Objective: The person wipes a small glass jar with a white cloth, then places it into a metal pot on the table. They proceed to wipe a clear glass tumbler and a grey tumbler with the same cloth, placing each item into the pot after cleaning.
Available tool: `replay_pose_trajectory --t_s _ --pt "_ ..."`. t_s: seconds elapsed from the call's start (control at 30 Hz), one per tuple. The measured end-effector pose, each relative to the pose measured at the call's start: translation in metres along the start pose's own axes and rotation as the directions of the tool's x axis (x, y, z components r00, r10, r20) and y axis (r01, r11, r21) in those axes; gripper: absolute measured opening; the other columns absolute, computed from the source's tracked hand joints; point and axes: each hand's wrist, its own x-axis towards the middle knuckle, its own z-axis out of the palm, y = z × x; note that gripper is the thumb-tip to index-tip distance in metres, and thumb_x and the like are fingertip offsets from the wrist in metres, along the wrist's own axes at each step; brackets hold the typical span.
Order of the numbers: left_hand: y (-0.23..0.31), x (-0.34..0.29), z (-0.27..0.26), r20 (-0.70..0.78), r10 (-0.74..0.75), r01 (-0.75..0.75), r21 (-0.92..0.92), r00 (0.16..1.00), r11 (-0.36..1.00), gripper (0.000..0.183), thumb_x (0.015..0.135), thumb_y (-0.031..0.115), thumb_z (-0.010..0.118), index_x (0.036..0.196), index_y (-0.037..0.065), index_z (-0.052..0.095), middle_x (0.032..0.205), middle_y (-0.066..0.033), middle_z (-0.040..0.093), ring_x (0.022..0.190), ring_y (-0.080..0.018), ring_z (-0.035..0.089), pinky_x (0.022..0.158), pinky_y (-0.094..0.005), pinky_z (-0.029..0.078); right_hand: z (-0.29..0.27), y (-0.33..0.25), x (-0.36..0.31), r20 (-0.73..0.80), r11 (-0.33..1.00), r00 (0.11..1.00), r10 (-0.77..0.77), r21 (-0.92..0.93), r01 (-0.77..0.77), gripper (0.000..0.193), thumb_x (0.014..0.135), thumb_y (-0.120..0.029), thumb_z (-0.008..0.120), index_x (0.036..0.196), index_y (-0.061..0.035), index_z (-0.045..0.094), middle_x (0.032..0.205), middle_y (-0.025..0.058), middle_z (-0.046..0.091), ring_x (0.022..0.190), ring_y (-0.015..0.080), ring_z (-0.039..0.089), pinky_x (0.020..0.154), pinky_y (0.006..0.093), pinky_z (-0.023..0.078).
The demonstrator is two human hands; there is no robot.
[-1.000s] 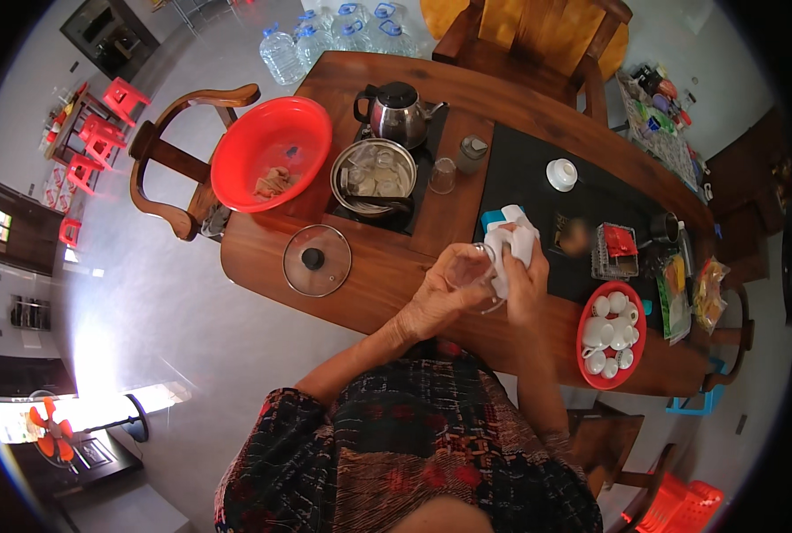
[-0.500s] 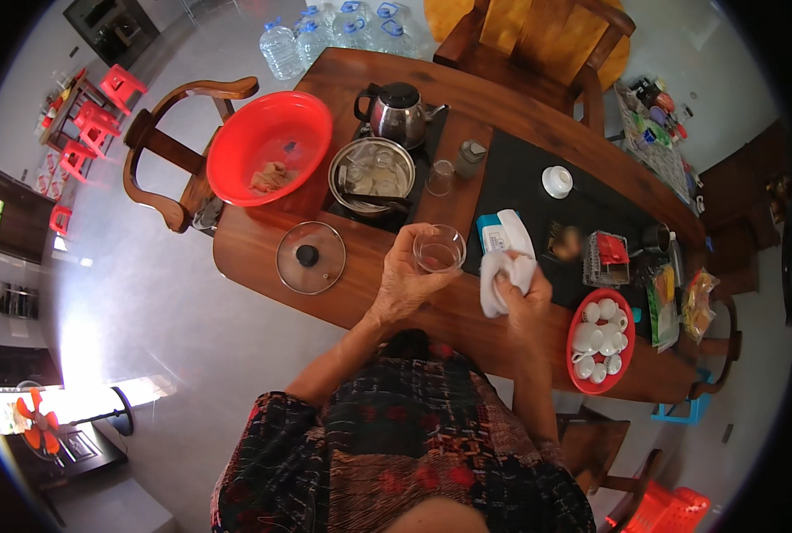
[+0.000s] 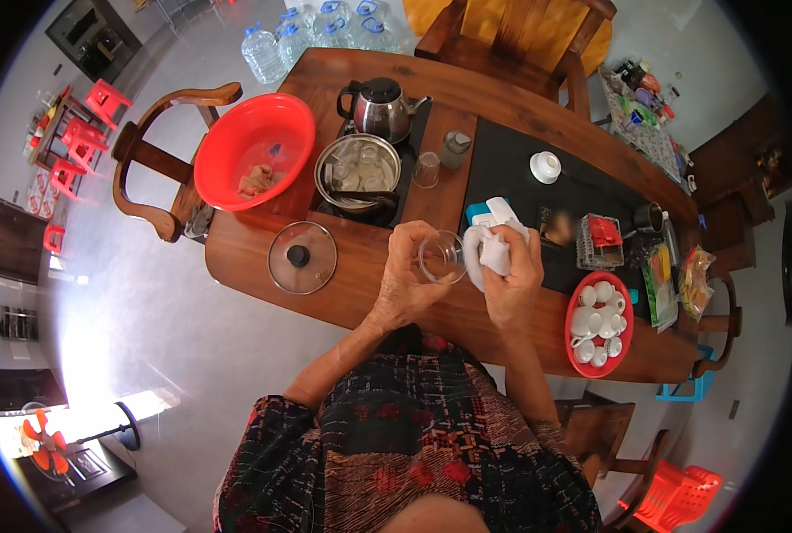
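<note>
Two hands, one cloth, one kettle

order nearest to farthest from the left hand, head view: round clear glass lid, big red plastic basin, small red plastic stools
From the left hand:
1. Clear glass lid, left on the wooden table
2. Red plastic basin, at its left end
3. Red plastic stools, far off to the left

Bright light streaks the grey floor left of a wooden table, red stools farther left.
</note>
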Motion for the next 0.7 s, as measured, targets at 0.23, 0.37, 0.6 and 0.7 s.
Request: replay_pose_trajectory --t_s 0.23,0.37,0.6,0.7 --pt "0.007 0.001 0.006 0.008 0.212 -0.208 0.233 0.977 0.950 0.054 0.060 0.000 0.075 0.106 0.007 0.049 0.108 -0.0109 0.048 0.099 -0.0282 0.045 0.082 -0.0354 0.042 0.010 -0.015 -0.006 0.117 0.996 0.990 -0.082 -0.034 0.087 0.038 0.064 0.000 0.072 0.100 -0.0046 0.060 0.088 0.0137 0.055 0.082 0.0319 0.058 0.067 0.0385 0.049" --pt "0.001 0.002 0.001 0.003 0.217 -0.211 0.246 0.976 0.946 0.053 0.059 0.000 0.074 0.106 0.006 0.049 0.108 -0.0119 0.049 0.098 -0.0303 0.045 0.082 -0.0372 0.041 0.000 -0.016 -0.005 0.356 0.993 0.930 -0.093 -0.041 0.115 0.029 0.065 -0.001 0.071 0.091 -0.0056 0.061 0.085 0.0106 0.056 0.079 0.0303 0.059 0.063 0.0391 0.047" --pt "-0.005 0.000 -0.004 0.032 0.131 -0.135 0.239 0.991 0.962 0.051 0.064 -0.001 0.074 0.107 0.005 0.047 0.111 -0.0116 0.044 0.100 -0.0257 0.045 0.084 -0.0317 0.046 -0.023 -0.015 0.004 0.408 0.972 0.913 -0.003 -0.214 0.098 0.021 0.069 -0.006 0.069 0.087 -0.0080 0.059 0.082 0.0100 0.054 0.077 0.0311 0.059 0.062 0.0406 0.046" --pt "0.001 0.001 -0.002 0.057 0.173 -0.182 0.255 0.983 0.950 0.054 0.062 -0.001 0.075 0.108 0.005 0.047 0.111 -0.0117 0.044 0.101 -0.0264 0.045 0.084 -0.0334 0.046 -0.010 -0.017 0.006 0.245 0.980 0.968 -0.058 -0.173 0.103 0.024 0.066 -0.003 0.069 0.087 -0.0082 0.059 0.083 0.0097 0.055 0.079 0.0307 0.059 0.063 0.0407 0.047"
